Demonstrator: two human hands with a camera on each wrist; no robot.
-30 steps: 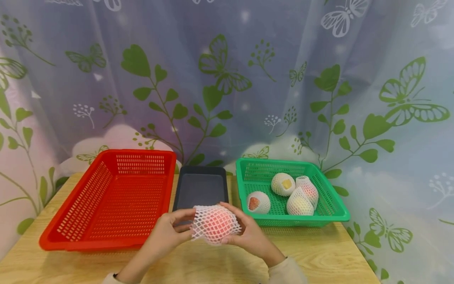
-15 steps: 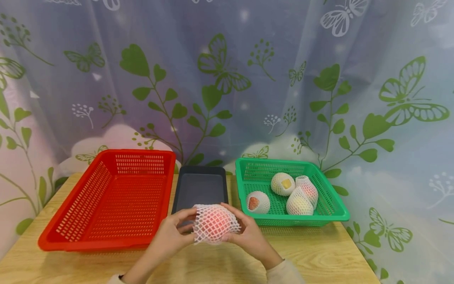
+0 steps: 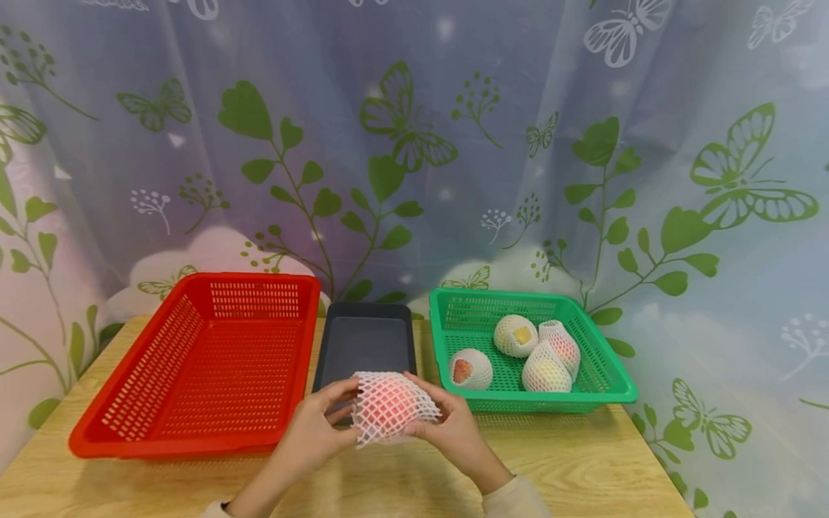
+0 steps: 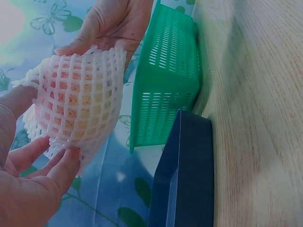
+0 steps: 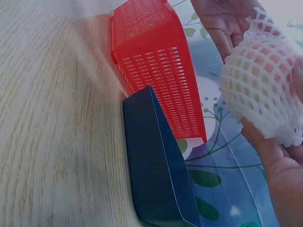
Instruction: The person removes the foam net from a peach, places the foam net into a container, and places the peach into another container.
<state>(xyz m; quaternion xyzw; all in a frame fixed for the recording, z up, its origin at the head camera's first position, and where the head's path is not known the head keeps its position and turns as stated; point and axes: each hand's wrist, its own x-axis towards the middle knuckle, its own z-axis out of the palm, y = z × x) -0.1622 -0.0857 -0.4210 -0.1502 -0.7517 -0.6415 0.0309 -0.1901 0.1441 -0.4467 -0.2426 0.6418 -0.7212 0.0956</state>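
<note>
Between both hands, above the table's front part, is a round pink-and-yellow fruit in a white foam net [image 3: 391, 404]. My left hand [image 3: 319, 423] pinches the net's loose left edge between thumb and fingers. From the other side, my right hand [image 3: 458, 433] grips the netted fruit, thumb in front and fingers behind. The left wrist view shows the mesh stretched over the fruit [image 4: 78, 97], with left fingertips at its lower edge. In the right wrist view the net [image 5: 258, 78] covers the fruit, and its gathered end stands up near the left hand.
A red basket [image 3: 220, 374] stands on the left of the wooden table [image 3: 570, 460]. Behind the hands lies a dark shallow tray [image 3: 368, 345]. On the right, a green basket [image 3: 453, 302] holds several netted fruits [image 3: 516, 336]. A patterned curtain [image 3: 414, 216] hangs behind.
The hands stay nearly in place around the fruit. The net's left edge has been drawn a little wider and lower by the left hand.
</note>
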